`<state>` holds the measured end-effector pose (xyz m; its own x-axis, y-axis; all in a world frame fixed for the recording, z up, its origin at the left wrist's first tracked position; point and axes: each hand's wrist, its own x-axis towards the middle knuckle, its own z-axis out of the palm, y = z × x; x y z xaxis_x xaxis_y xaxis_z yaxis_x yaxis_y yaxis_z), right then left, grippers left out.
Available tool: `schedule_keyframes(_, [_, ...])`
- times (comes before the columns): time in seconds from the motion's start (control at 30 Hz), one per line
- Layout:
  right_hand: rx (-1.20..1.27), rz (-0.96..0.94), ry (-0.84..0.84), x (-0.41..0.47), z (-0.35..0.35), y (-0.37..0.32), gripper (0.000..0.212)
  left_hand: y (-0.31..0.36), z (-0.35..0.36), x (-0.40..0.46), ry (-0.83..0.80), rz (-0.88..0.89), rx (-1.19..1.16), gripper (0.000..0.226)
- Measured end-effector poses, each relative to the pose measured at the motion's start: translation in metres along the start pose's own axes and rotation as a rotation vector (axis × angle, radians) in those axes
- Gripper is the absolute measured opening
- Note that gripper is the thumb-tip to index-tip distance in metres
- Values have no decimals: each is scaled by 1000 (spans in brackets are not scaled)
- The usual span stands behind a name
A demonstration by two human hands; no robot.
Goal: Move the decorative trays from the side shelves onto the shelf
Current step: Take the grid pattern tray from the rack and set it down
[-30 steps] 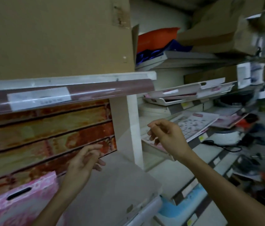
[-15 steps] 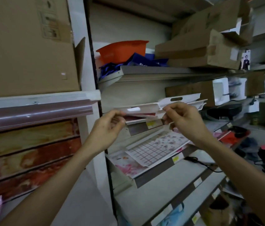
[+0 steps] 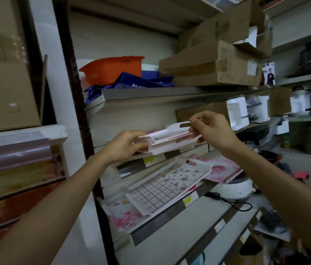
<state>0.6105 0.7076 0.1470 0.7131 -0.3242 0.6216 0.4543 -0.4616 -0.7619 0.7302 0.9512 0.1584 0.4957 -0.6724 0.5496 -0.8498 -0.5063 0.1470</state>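
A small stack of white decorative trays [image 3: 167,139] with pink patterns sits on the middle side shelf, slightly pulled out. My left hand [image 3: 126,145] grips the stack's left end, fingers curled round the rim. My right hand [image 3: 213,130] pinches the right end near the slot handle of the top tray. On the shelf below lie a checked floral tray [image 3: 168,186], a pink floral tray [image 3: 120,215] under it, and another pink tray [image 3: 221,170] to the right.
Cardboard boxes [image 3: 216,60], an orange bin [image 3: 114,68] and blue bags fill the upper shelf. A white appliance [image 3: 235,188] with a black cord sits lower right. The left shelf unit [image 3: 22,134] holds a large box above brick-patterned boards [image 3: 13,188].
The view swung right from the left shelf unit to the side shelves. Both hands rose to the stacked trays, took hold of their ends and drew them slightly outward.
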Motion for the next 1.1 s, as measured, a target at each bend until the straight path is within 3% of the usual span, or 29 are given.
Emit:
schedule_keyframes(0.13, [52, 70, 12, 13, -6, 5, 12, -2, -1, 9, -11, 11, -137, 17])
schedule_keyframes(0.37, [287, 254, 54, 37, -7, 5, 13, 9, -9, 30, 196, 43, -321, 21])
schedule_keyframes(0.57, [820, 505, -63, 55, 0, -2, 58, 28, -23, 26, 280, 85, -375, 12])
schedule_keyframes(0.67, [975, 584, -104, 61, 10, -11, 69, 33, -24, 21, 278, 106, -307, 19])
schedule_keyframes(0.87, [1014, 644, -55, 61, 20, -21, 53, 51, -36, -8, 319, 159, -227, 29])
schedule_keyframes(0.97, [1013, 661, -35, 55, 12, -21, 42, 70, -41, -27, 325, 205, -208, 19])
schedule_keyframes(1.1, [1012, 633, 39, 44, -3, -20, 30, 95, -45, -50, 337, 277, -176, 31])
